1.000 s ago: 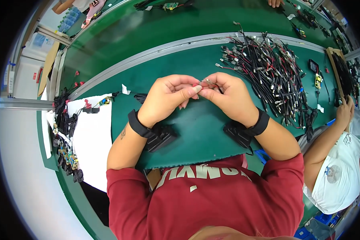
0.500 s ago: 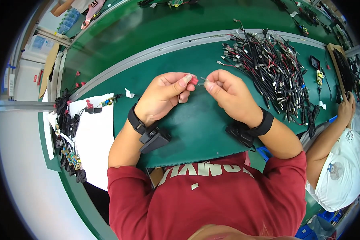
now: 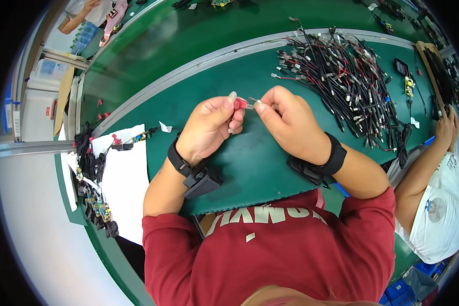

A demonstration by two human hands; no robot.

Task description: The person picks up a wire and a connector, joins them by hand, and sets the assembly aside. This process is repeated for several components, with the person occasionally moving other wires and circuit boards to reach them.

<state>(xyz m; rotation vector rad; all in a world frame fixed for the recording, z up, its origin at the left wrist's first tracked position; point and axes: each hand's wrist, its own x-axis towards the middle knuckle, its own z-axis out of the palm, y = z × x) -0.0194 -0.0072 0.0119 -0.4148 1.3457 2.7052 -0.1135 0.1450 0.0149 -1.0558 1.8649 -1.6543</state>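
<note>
Above the middle of the green bench, my left hand (image 3: 211, 120) pinches a small red plastic part (image 3: 240, 104) between thumb and fingers. Just to its right, my right hand (image 3: 286, 115) is closed on two wire terminals (image 3: 250, 106) in clear sleeves, their tips pointing left. The lower terminal meets the right side of the red part; whether it sits inside cannot be made out. My right fingers hide the wires behind the terminals.
A large heap of black cables (image 3: 341, 86) with red and clear-sleeved ends lies at the back right. On the left, white paper (image 3: 127, 188) borders circuit boards (image 3: 99, 206) and black cords. A metal rail (image 3: 188, 69) runs behind. A co-worker's arm (image 3: 426, 160) rests at right.
My right hand has moved slightly left, bringing the terminals from a small gap up to the red part. My left thumb has shifted, and more of the red part shows.
</note>
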